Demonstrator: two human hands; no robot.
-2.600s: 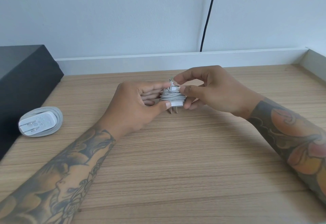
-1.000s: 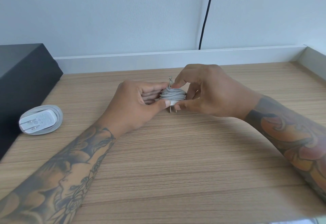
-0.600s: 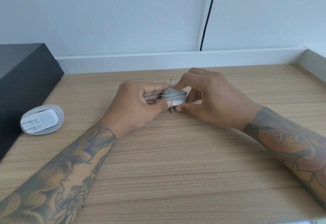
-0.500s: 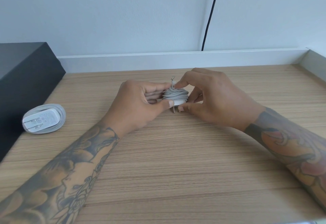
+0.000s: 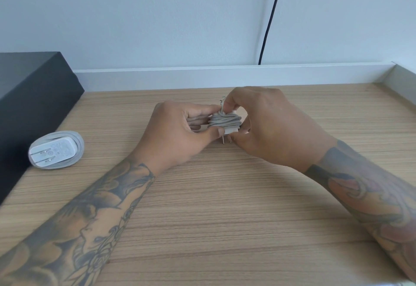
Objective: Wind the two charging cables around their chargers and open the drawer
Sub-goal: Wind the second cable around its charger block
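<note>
Now the right hand has shifted its pinch: a couple of seconds back its fingertips worked at the connector on top of the bundle with loose cable still to place, and now the coils sit tight while thumb and forefinger pinch only the short cable tail standing up at the top. The left hand has kept its hold throughout, thumb under and fingers behind, gripping the second charger just above the wooden desk. I judge the winding all but done; only tucking that tail remains before the drawer, which I cannot see.

That charger is a small white block, prongs pointing down, its grey cable wrapped in several neat horizontal turns around its middle. The first charger lies well apart at the left, flat, cable ringed around it, just beside a black box.
</note>
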